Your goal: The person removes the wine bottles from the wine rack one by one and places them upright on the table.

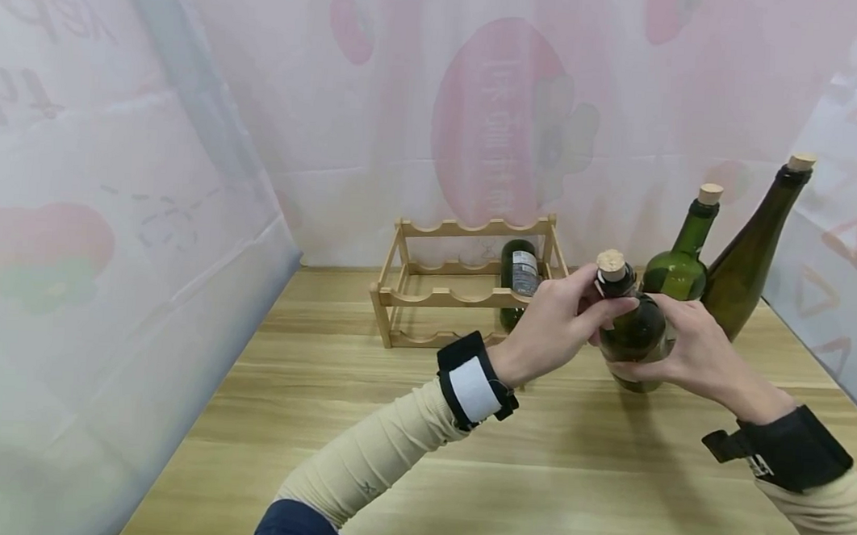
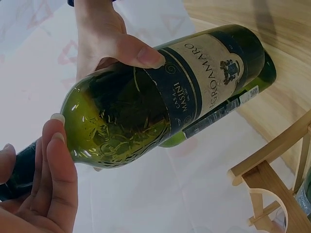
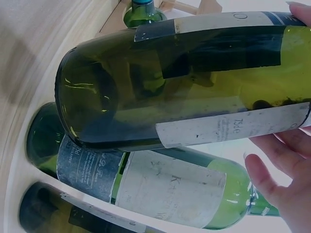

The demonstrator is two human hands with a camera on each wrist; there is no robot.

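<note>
A corked green wine bottle [image 1: 635, 327] is held in both hands, clear of the tabletop in the right wrist view. My left hand [image 1: 559, 311] grips its neck just under the cork [image 1: 611, 265]. Around its body curls my right hand [image 1: 703, 359], thumb on one side and fingers on the other. The left wrist view shows the bottle's cream and dark label [image 2: 214, 68]. Behind it stand a green bottle [image 1: 683, 265] and a taller, slimmer bottle [image 1: 745, 264], both corked.
Left of the held bottle, a wooden wine rack [image 1: 445, 299] stands against the back curtain [image 1: 377, 135]. One labelled bottle [image 1: 518, 264] lies in its right part, partly behind the left hand. The wood-grain table [image 1: 417, 477] extends toward me.
</note>
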